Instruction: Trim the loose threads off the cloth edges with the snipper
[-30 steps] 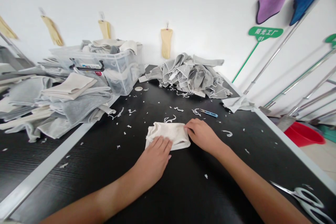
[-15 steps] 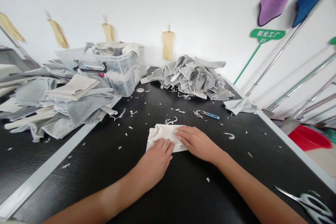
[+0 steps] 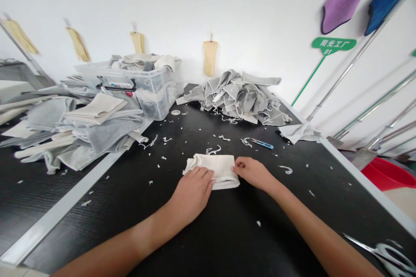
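Observation:
A folded white cloth (image 3: 222, 163) lies on the black table in front of me. My left hand (image 3: 195, 189) rests flat on its left part, fingers stretched out and covering some of it. At the cloth's right edge, my right hand (image 3: 251, 172) has its fingers curled in a pinch on the fabric. Loose thread scraps (image 3: 212, 150) lie just beyond the cloth. Farther back are blue-handled thread snips (image 3: 262, 143).
Grey and white cloths (image 3: 78, 125) are heaped at left beside a clear plastic bin (image 3: 156, 95). Another grey pile (image 3: 240, 97) sits at the back. White-handled scissors (image 3: 385, 253) lie near right; a red basin (image 3: 388, 174) stands beyond the table edge.
My right hand has slid from on top of the cloth to its right edge, and its fingers have curled in. The left hand stays on the cloth. The view has shifted slightly.

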`<state>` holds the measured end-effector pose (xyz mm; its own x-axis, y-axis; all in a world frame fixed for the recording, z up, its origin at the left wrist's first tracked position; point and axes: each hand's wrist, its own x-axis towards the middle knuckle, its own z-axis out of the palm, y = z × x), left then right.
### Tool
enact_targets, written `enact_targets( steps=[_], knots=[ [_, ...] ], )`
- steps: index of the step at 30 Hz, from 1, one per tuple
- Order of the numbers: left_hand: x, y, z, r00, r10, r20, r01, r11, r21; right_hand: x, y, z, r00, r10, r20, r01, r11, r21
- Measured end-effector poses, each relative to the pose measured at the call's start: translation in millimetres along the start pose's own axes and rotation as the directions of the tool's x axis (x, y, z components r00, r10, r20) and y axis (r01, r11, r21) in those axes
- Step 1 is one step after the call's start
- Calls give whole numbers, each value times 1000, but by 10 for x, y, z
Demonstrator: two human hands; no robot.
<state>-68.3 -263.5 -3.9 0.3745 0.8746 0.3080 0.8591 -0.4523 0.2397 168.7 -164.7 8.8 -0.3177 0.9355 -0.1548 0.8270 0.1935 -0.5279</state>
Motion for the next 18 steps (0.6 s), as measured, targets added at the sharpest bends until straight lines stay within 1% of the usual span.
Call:
enact_targets(
  steps=[2, 4, 5, 6, 7, 9, 11, 13, 15, 16, 18],
  knots=[
    [13, -66, 12, 997, -75, -28, 76, 996, 40, 7, 17, -33, 996, 27, 90, -48, 969, 243],
    [34, -158, -2, 989, -143, -33, 146, 986, 84, -5, 10, -51, 983, 24, 183, -109, 875, 471],
    [53, -209, -21, 986, -166, -29, 168, 981, 97, -16, -2, -56, 979, 11, 202, -122, 829, 546],
    [78, -259, -48, 984, -178, -26, 180, 979, 97, -27, -20, -60, 980, -9, 199, -113, 797, 593],
    [112, -307, -82, 983, -182, -30, 184, 979, 83, -38, -42, -67, 984, -36, 173, -79, 785, 615],
    [209, -387, -164, 982, -180, -60, 181, 983, 22, -62, -99, -100, 991, -107, 79, 39, 799, 600],
    [343, -441, -254, 980, -176, -90, 170, 983, -66, -95, -170, -168, 980, -201, -12, 176, 825, 538],
    [503, -466, -337, 988, -141, -67, 126, 975, -185, -143, -249, -262, 957, -280, -71, 279, 832, 480],
    [670, -467, -402, 999, -44, 33, 52, 933, -357, -197, -321, -360, 938, -328, -114, 342, 820, 458],
    [750, -458, -425, 994, 17, 107, 34, 889, -456, -219, -349, -402, 931, -340, -136, 363, 811, 459],
    [897, -428, -450, 964, 110, 240, 69, 773, -631, -245, -384, -466, 927, -330, -178, 375, 791, 483]
  ],
)
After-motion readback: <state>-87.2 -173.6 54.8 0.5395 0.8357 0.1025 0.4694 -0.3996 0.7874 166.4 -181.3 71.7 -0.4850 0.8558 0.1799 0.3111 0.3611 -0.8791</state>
